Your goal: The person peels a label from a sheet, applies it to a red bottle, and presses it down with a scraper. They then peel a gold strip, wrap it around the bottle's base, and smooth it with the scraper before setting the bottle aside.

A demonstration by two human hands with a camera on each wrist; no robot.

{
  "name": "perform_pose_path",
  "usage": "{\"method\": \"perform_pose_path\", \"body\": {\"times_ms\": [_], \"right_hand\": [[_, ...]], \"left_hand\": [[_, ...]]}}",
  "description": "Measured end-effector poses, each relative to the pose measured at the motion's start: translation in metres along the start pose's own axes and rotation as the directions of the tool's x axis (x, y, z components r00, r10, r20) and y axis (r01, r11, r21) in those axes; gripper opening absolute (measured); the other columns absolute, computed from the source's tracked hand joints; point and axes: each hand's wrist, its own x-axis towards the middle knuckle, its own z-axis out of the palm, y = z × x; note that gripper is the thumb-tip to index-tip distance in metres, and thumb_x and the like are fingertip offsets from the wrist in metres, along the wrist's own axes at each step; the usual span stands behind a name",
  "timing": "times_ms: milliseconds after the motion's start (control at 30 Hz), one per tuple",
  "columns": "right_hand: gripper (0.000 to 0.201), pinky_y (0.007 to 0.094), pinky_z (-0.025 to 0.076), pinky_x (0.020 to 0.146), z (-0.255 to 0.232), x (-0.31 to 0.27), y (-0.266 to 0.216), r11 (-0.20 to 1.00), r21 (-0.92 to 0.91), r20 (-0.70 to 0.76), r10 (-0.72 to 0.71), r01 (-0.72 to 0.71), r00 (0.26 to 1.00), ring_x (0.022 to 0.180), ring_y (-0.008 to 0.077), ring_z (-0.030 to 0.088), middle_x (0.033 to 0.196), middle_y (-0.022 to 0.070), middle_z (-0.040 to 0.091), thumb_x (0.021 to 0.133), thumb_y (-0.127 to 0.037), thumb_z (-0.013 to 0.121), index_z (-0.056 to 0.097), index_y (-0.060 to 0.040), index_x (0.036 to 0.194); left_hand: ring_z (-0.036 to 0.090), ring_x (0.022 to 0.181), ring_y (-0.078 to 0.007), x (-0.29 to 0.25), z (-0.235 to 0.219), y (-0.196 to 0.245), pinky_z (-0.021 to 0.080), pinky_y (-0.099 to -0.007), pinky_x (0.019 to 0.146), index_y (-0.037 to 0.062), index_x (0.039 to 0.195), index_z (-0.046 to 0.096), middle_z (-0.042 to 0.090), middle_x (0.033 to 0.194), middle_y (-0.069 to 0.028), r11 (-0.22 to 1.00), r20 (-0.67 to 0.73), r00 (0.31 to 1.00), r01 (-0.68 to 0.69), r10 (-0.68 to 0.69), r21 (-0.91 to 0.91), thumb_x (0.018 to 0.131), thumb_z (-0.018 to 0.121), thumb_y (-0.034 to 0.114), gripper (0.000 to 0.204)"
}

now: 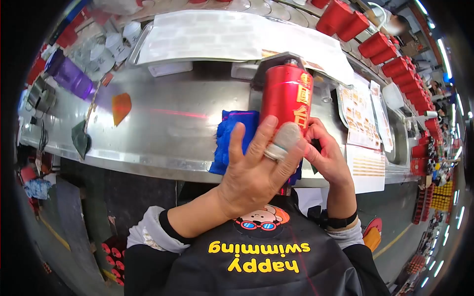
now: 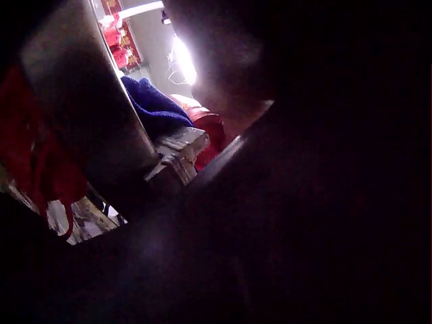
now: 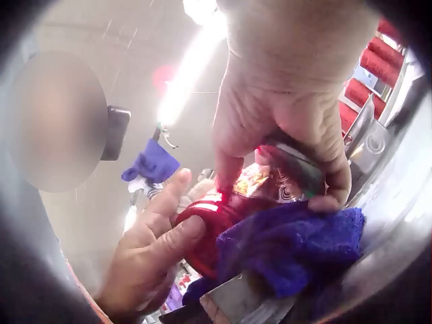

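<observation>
A red bottle point(image 1: 284, 98) with gold characters lies on a blue cloth point(image 1: 232, 140), its threaded neck pointing away from me. My left hand point(image 1: 254, 172), fingers spread and fairly straight, rests against the bottle's near end; a pale cover point(image 1: 285, 140) wraps one finger. At the bottle's right side is my right hand point(image 1: 328, 153). In the right wrist view, the right hand point(image 3: 290, 101) pinches a dark green flat piece point(image 3: 297, 169) between thumb and fingers, close over the bottle point(image 3: 209, 233) and cloth point(image 3: 290, 243). The left wrist view is mostly dark.
A dark holder point(image 1: 261, 74) stands by the bottle's neck. An orange flat piece point(image 1: 121, 108), a dark green one point(image 1: 80, 138) and a purple tumbler point(image 1: 71, 76) are on the steel table point(image 1: 163, 133) at left. Printed sheets point(image 1: 365, 163) lie at right, red bottles point(image 1: 340, 22) beyond.
</observation>
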Motion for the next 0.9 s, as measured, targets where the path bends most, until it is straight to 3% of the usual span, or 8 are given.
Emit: {"method": "perform_pose_path", "body": {"times_ms": [167,400,500,600,633,700,800,900], "right_hand": [[0.034,0.0303,0.041,0.095,-0.001,-0.004,-0.005,1.0,0.03,-0.008,0.006,-0.005,1.0,0.114,0.0182,0.047,0.128,0.0142,0.045,0.091,-0.036,0.069,0.056,-0.0048,0.088],[0.025,0.0321,0.038,0.098,-0.003,-0.008,-0.01,0.999,0.04,-0.039,-0.018,0.019,0.999,0.116,0.0192,0.046,0.128,0.0132,0.045,0.091,-0.027,0.07,0.06,-0.0045,0.089],[0.022,0.0318,0.04,0.096,-0.003,-0.009,-0.011,0.997,-0.028,-0.07,-0.077,0.075,0.995,0.114,0.0196,0.047,0.125,0.0142,0.046,0.091,-0.024,0.07,0.062,-0.0037,0.09],[0.022,0.0323,0.04,0.097,0.0,-0.01,-0.013,0.997,-0.028,-0.1,-0.076,0.073,0.992,0.116,0.0215,0.047,0.125,0.0149,0.046,0.09,-0.023,0.07,0.063,-0.0032,0.09],[0.022,0.0328,0.039,0.097,0.001,-0.011,-0.014,0.998,-0.002,-0.103,-0.061,0.061,0.993,0.117,0.0223,0.046,0.125,0.0152,0.046,0.09,-0.023,0.07,0.063,-0.0031,0.09],[0.021,0.0332,0.04,0.097,0.003,-0.012,-0.013,0.998,0.018,-0.124,-0.055,0.058,0.991,0.119,0.0238,0.046,0.126,0.0159,0.046,0.09,-0.022,0.07,0.063,-0.0029,0.089],[0.019,0.0336,0.042,0.095,0.005,-0.011,-0.009,0.994,-0.03,-0.159,-0.109,0.106,0.981,0.121,0.0252,0.046,0.127,0.0168,0.045,0.09,-0.02,0.07,0.064,-0.0028,0.088],[0.016,0.0356,0.043,0.095,0.004,-0.012,-0.012,0.982,-0.097,-0.184,-0.177,0.162,0.967,0.121,0.0263,0.047,0.13,0.0173,0.045,0.089,-0.017,0.07,0.064,-0.003,0.087]], "left_hand": [[0.046,0.131,-0.0434,-0.011,0.006,-0.019,0.023,-0.058,0.113,-0.0112,0.147,0.024,0.04,0.147,-0.0287,0.966,-0.015,0.997,0.072,-0.079,-0.247,0.083,0.072,0.032,0.091],[0.048,0.129,-0.0439,-0.026,0.011,-0.026,0.024,-0.0559,0.114,-0.0093,0.15,0.017,0.039,0.146,-0.0299,0.928,0.034,0.984,0.177,-0.176,-0.327,0.094,0.057,0.042,0.086],[0.034,0.137,-0.0511,-0.036,0.012,-0.03,0.027,-0.0508,0.114,-0.0115,0.148,0.019,0.032,0.148,-0.0346,0.923,0.132,0.969,0.238,-0.207,-0.302,0.095,0.054,0.049,0.088],[0.047,0.129,-0.0443,-0.027,0.004,-0.029,0.022,-0.0524,0.115,-0.0105,0.15,0.013,0.04,0.145,-0.03,0.937,0.142,0.979,0.183,-0.146,-0.297,0.093,0.062,0.041,0.091],[0.046,0.13,-0.0439,-0.02,0.0,-0.026,0.022,-0.0511,0.115,-0.0109,0.15,0.013,0.038,0.145,-0.0307,0.797,0.16,0.96,0.279,-0.228,-0.536,0.092,0.064,0.04,0.092],[0.043,0.132,-0.0431,-0.003,-0.005,-0.013,0.023,-0.0484,0.115,-0.0117,0.149,0.012,0.034,0.147,-0.032,0.323,0.266,0.895,0.385,-0.357,-0.865,0.091,0.067,0.037,0.094],[0.036,0.136,-0.0427,0.018,-0.003,-0.009,0.025,-0.0465,0.114,-0.0117,0.149,0.013,0.029,0.148,-0.0332,0.557,0.277,0.868,0.48,-0.412,-0.678,0.089,0.068,0.032,0.092],[0.032,0.138,-0.0427,0.031,0.007,-0.006,0.025,-0.0463,0.114,-0.0101,0.148,0.018,0.027,0.149,-0.0329,0.666,0.207,0.883,0.456,-0.422,-0.59,0.09,0.067,0.027,0.085]]}}
